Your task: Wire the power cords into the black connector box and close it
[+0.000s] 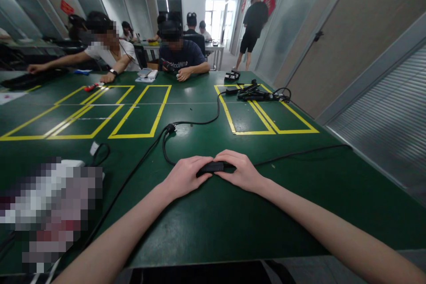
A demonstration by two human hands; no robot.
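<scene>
A small black power adapter (213,167) lies low over the green table, with a cord leaving each end. My left hand (187,175) is closed round its left part, thumb below and fingers above. From the other side my right hand (242,171) grips the adapter's right end where the cord (293,154) comes out, its fingertips nearly meeting the left ones. That cord runs off to the table's right edge. On the left side, another black cord (165,151) curves up to a black plug (170,128) lying on the table.
Yellow tape outlines (141,135) mark the green table (206,230). Tangled black cables (256,93) lie at the far right, beside a small black object (232,76). Blurred items (56,204) sit at near left. Two people (181,55) (109,51) work across the table; another person (255,17) stands behind.
</scene>
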